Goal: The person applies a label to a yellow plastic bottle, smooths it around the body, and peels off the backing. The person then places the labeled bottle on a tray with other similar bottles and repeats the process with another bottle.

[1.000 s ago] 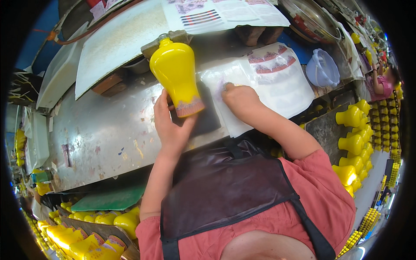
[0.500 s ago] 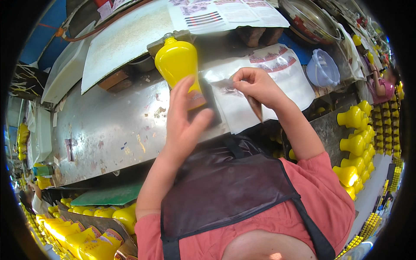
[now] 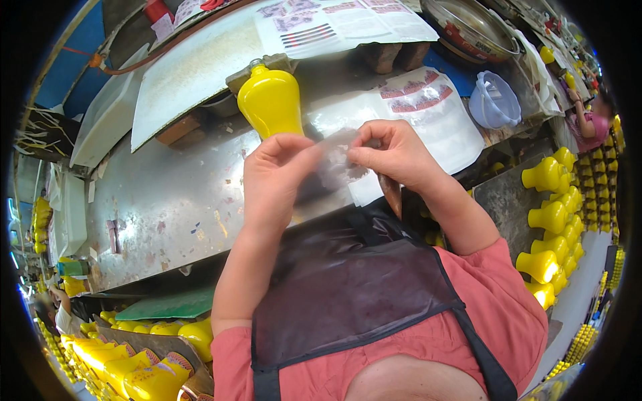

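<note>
Between my hands stretches a thin, translucent decal [image 3: 336,160], blurred by motion. My left hand [image 3: 273,180] pinches its left edge. Thumb and fingers of my right hand [image 3: 396,155] close on the other edge. A brown, pointed, flat tool [image 3: 390,195] sticks out below the right palm, tucked in the same hand. Just beyond my left hand, a glossy yellow bottle [image 3: 269,100] lies on the metal bench [image 3: 167,207], its neck toward a block [image 3: 237,81]. My left hand hides the bottle's lower end.
White sheets with pink printed decals [image 3: 435,127] lie to the right, near a pale blue bucket [image 3: 493,100]. A white board [image 3: 200,67] is raised at the back. Yellow bottles stand at right [image 3: 548,217] and lie at lower left [image 3: 144,374]. Other people are at both sides.
My left hand has come away from the bottle and now grips the decal's left edge. The right hand has lowered slightly, lifting the decal off the sheets.
</note>
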Motion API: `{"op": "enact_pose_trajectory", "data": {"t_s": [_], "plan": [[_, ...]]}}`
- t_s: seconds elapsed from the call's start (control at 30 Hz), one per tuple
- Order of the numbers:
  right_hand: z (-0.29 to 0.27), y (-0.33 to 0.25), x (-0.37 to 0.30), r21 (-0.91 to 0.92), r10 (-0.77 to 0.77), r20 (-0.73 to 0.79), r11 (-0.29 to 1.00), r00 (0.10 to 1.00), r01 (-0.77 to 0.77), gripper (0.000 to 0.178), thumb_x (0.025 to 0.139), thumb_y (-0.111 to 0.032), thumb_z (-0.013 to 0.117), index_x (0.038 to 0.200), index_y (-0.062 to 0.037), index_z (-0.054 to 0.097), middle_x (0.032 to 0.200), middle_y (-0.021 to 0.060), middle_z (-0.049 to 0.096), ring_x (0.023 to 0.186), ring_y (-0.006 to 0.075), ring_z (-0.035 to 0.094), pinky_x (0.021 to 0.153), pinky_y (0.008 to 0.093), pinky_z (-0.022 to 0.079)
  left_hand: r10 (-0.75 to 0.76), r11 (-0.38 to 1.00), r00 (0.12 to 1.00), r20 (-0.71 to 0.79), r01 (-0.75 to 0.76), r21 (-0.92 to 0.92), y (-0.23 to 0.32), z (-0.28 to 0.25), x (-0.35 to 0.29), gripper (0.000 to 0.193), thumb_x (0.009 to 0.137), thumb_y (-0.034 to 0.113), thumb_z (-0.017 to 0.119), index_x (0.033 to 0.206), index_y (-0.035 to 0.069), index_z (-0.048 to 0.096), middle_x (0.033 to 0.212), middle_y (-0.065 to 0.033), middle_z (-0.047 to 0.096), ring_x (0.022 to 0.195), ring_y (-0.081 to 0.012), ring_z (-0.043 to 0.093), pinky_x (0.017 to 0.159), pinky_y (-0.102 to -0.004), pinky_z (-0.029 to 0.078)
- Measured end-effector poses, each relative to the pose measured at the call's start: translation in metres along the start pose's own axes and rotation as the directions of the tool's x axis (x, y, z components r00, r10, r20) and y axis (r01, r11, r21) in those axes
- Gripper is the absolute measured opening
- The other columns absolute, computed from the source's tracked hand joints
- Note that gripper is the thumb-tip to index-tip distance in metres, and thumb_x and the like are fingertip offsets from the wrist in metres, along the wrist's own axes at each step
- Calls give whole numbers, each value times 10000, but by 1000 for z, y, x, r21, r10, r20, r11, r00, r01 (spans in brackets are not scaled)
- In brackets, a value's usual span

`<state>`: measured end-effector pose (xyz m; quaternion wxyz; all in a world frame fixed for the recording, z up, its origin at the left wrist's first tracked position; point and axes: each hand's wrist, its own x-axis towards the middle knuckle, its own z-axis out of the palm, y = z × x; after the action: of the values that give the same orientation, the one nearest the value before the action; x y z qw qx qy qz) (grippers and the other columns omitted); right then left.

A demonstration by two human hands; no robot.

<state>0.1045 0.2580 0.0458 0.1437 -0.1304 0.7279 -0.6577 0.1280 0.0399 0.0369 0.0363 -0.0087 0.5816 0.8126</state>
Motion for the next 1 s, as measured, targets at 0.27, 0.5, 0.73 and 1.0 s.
{"op": "enact_pose_trajectory", "data": {"t_s": [0.27, 0.5, 0.73, 1.0], "plan": [[-21, -45, 5, -238, 11, 76, 971, 997, 8, 307, 893, -152, 712, 1158, 1, 690, 700, 102, 723, 498, 214, 675, 469, 324, 524, 12, 960, 1000, 8, -13, 278, 26, -7, -14, 130, 867, -19, 762, 983, 4, 707, 893, -38, 713, 798, -104, 668, 751, -238, 541], [-4, -44, 31, -432, 63, 307, 898, 950, 80, 173, 852, -110, 784, 977, 10, 781, 785, 53, 744, 675, 58, 644, 619, 240, 517, 110, 934, 994, 18, -110, 340, 14, -28, -17, 244, 917, 29, 722, 1154, 12, 670, 1016, -47, 704, 936, -108, 657, 846, -240, 523], [-49, -34, 90, -195, 154, 153, 973, 976, -123, 219, 925, -208, 755, 1008, -6, 767, 717, -20, 656, 506, 7, 531, 464, 157, 391, 128, 987, 965, -230, -102, 122, -19, -57, 46, 562, 1048, 170, 562, 1562, 63, 360, 1467, -131, 474, 1318, -222, 500, 1107, -346, 409], [-25, -90, 136, -228, -1, 58, 973, 998, 14, 238, 985, -211, 699, 1099, -6, 745, 747, -11, 692, 483, 23, 574, 450, 155, 449, -8, 986, 1000, -9, 6, -169, -29, -53, 73, 781, 1042, 182, 537, 1643, 109, 43, 1587, -124, 349, 1441, -261, 392, 1192, -387, 318]]}}
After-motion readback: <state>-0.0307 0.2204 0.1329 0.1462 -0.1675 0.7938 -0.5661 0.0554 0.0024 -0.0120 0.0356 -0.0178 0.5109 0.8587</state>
